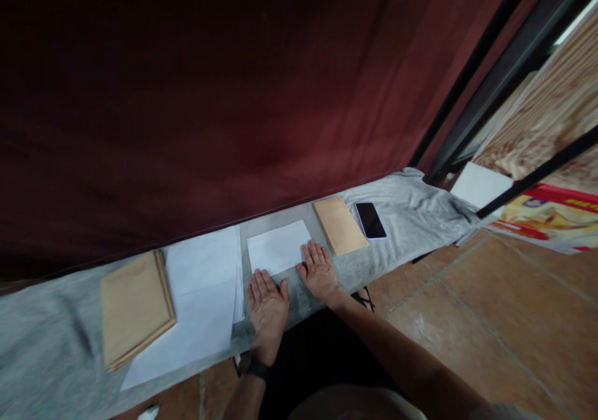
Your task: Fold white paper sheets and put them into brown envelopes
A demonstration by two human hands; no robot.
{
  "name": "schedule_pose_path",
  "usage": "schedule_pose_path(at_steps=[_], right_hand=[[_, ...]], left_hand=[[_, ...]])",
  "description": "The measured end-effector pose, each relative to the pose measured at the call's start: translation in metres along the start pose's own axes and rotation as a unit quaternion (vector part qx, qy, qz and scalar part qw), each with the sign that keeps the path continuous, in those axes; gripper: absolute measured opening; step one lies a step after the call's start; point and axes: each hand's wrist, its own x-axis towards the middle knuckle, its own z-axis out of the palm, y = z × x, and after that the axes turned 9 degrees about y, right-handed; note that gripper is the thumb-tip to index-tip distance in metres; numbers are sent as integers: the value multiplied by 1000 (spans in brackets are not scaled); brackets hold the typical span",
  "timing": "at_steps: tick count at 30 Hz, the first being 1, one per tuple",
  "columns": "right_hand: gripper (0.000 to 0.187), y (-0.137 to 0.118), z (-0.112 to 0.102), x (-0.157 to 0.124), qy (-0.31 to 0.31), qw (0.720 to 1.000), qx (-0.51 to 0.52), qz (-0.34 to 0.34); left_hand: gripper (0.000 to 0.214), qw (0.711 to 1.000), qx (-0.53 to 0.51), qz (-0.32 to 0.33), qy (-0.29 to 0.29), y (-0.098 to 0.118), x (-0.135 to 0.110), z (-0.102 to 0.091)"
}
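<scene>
Nearest, a dark watch (253,367) circles the left wrist. The left hand (267,301) lies palm down, its fingers straight and released, tips at the near edge of a small white paper (278,245). The right hand (319,273) is equally flat, grasping nothing, its fingertips at the paper's near right corner. That paper lies on a table (402,220) draped in gray cloth. To its left are larger white sheets (200,283), partly under a stack of brown envelopes (135,305); to its right, 1 brown envelope (340,225), then 1 phone (370,220). Beyond hangs dark red fabric (233,108).
</scene>
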Motion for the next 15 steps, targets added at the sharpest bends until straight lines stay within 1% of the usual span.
schedule_pose_path(at_steps=[2,4,6,8,10,11,15], right_hand=[[63,-1,-1,-1,-7,1000,-3,6],[63,-1,-2,-1,-16,1000,-2,5],[62,-1,-3,0,-25,1000,2,-1],[60,-1,-5,0,-28,1000,5,-3],[60,-1,-6,-1,-24,1000,7,1],[60,-1,-6,-1,-21,1000,8,4],[63,-1,-7,-1,-9,1000,10,4]], left_hand=[[62,1000,-6,11,-7,9,7,-1],[58,998,-22,45,-25,21,19,1],[58,994,-36,83,-56,33,34,7],[60,989,-35,99,-105,41,48,15],[61,985,-26,94,-142,42,60,23],[61,984,-21,89,-151,40,65,27],[61,986,-7,70,-152,25,81,38]])
